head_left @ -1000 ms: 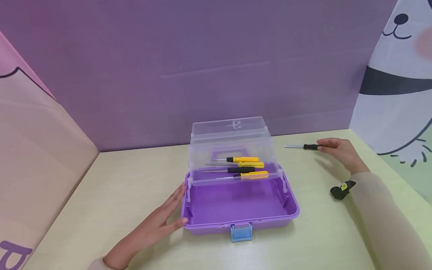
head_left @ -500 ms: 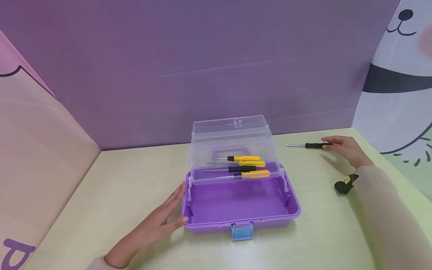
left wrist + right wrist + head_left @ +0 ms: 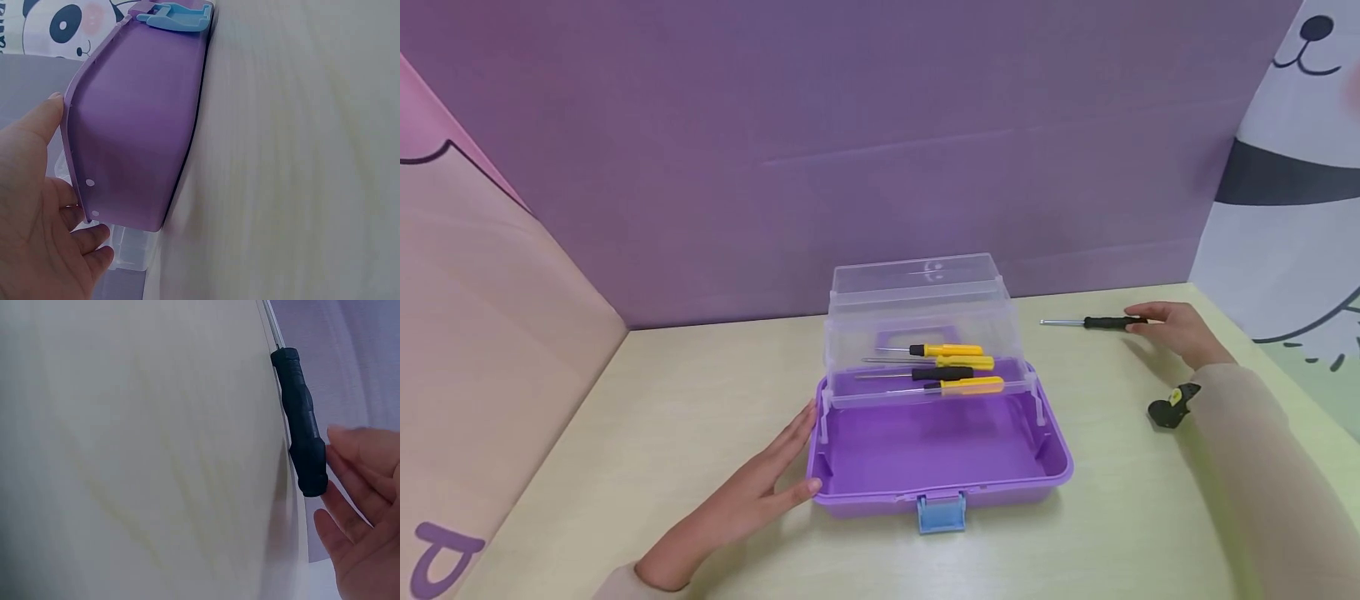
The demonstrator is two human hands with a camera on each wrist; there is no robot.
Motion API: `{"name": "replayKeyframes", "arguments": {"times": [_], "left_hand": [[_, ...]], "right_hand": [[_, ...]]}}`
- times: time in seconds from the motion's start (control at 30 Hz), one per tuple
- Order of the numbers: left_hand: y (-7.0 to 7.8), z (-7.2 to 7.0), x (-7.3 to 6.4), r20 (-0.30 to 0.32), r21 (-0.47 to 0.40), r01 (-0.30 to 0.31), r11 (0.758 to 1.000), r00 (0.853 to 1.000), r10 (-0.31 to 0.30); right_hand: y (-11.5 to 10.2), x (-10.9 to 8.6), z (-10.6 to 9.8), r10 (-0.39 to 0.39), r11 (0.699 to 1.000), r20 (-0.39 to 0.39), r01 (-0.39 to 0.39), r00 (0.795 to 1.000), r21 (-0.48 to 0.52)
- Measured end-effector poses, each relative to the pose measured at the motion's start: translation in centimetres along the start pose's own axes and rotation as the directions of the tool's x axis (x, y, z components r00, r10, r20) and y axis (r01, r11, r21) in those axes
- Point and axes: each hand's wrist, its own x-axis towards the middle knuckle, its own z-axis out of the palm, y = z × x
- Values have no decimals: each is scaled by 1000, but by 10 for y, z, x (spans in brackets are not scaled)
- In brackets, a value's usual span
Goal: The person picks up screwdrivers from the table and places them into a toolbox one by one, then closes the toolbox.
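Observation:
My left hand rests at the left side of a purple toolbox, its fingers extended along the side wall and the thumb at the rim. In the left wrist view, the thumb touches the edge of the purple wall. At the far right, my right hand pinches the handle end of a black-handled screwdriver, whose metal shaft points left. The right wrist view shows thumb and fingertips at the butt of the handle. Several screwdrivers lie in the clear tray: yellow-handled ones and a black-handled one.
The raised clear lid leans back behind the box. A blue latch hangs at the box's front. A small black-and-yellow device juts from beside the right sleeve. Purple fabric walls off the back of the pale table.
The whole head view has shifted slightly. My right hand and its screwdriver stay at the far right, with barely any movement; the left hand remains against the toolbox.

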Motion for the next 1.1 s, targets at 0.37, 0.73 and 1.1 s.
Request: {"name": "replayKeyframes", "arguments": {"times": [0.37,0.73,1.1], "left_hand": [[1,0,0,5,-11,6,1000,1000,-6],[2,0,-2,7,-8,9,1000,1000,-9],[3,0,-2,5,-8,14,1000,1000,-14]], "right_hand": [[3,-2,1,35,997,-24,-36,999,-64],[-3,1,5,-11,989,22,14,1000,-147],[-7,2,7,-15,983,6,15,1000,-183]]}}
